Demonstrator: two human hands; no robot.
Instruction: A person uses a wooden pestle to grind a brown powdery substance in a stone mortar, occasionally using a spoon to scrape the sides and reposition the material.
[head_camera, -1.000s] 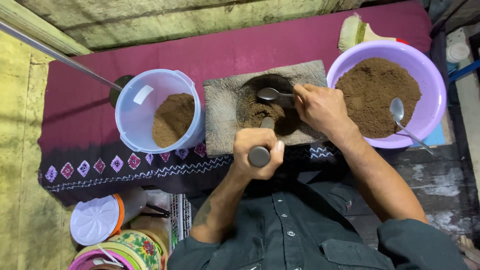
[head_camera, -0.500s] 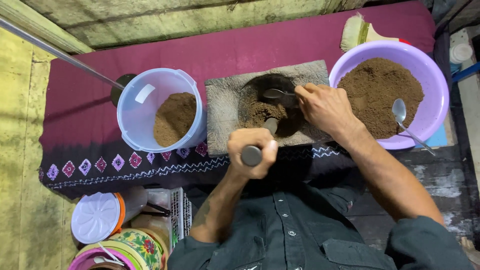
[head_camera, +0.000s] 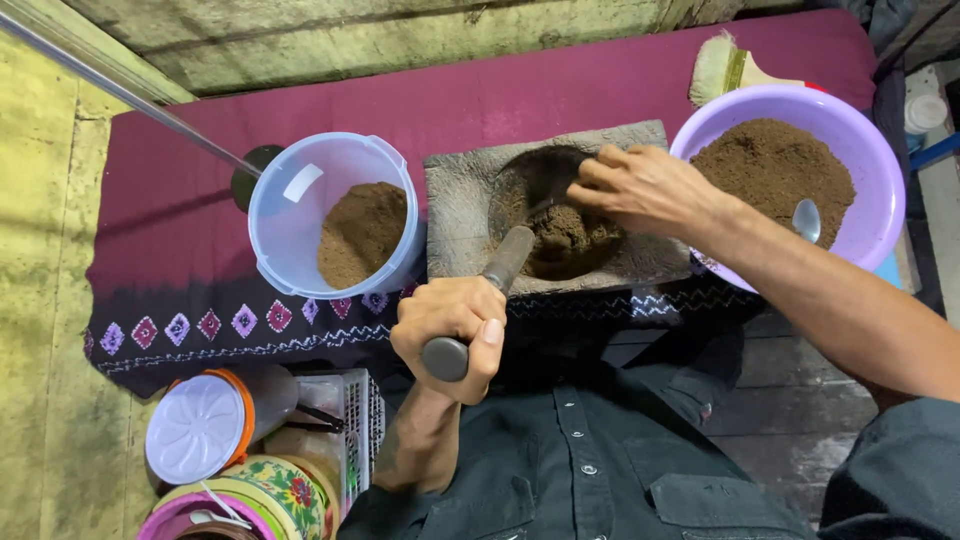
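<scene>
The left hand (head_camera: 452, 325), low in the middle of the frame, has its fingers clenched around the grey cylindrical stone pestle (head_camera: 490, 290), which slants up and right into the hollow of the grey rectangular stone mortar slab (head_camera: 460, 205) at the centre. A lump of brown ground paste (head_camera: 568, 238) lies in that hollow, touching the pestle's tip. The right hand (head_camera: 645, 190) reaches in from the right, fingers curled over the hollow; whether they grip anything cannot be told. Just left of the slab stands a clear round plastic tub (head_camera: 290, 215) partly filled with brown powder. At upper right sits a purple plastic basin (head_camera: 880, 200) of brown powder with a metal spoon (head_camera: 806, 220) in it. All rest on a maroon patterned cloth (head_camera: 180, 270) over the counter.
</scene>
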